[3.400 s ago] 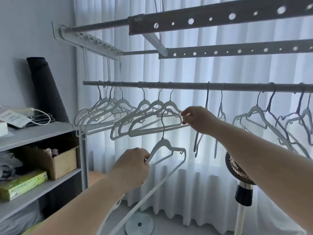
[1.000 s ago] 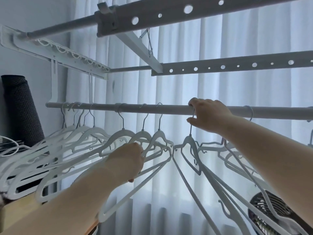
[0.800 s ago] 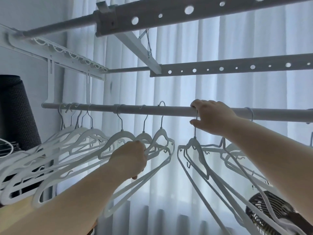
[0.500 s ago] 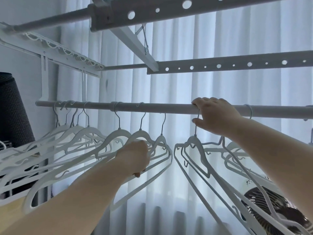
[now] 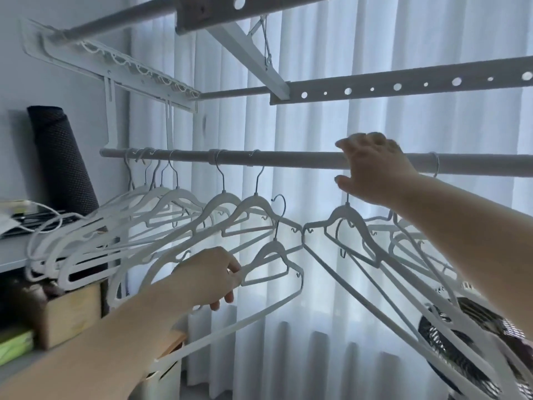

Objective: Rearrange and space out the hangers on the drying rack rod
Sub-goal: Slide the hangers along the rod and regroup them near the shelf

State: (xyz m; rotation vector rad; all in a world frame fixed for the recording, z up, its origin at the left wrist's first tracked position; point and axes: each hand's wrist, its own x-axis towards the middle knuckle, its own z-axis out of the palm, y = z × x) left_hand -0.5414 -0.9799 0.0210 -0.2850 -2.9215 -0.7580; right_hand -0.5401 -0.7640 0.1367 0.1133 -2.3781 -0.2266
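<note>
Head view only. Cardboard box [image 5: 70, 313] on the lower shelf at left, contents too dark to tell. Green pack [image 5: 14, 346] sits beside it.

Rod [image 5: 288, 159] runs horizontally in front of the white curtain [image 5: 317, 226]. White hangers bunched at its left end [image 5: 161, 203], hooks close together; two more [image 5: 239, 209] hang a bit apart to their right. Another cluster [image 5: 354, 223] hangs under the right hand, fanning out toward lower right over a fan grille [image 5: 461, 342].

Left hand [image 5: 202, 280]: fingers closed, pinching the shoulder of one white hanger [image 5: 274, 255]. That hanger is off the rod; its hook is free in the air below it.

Right hand [image 5: 372, 171]: fingers draped over the rod, thumb below, loosely curled around it and not fully closed.
</note>
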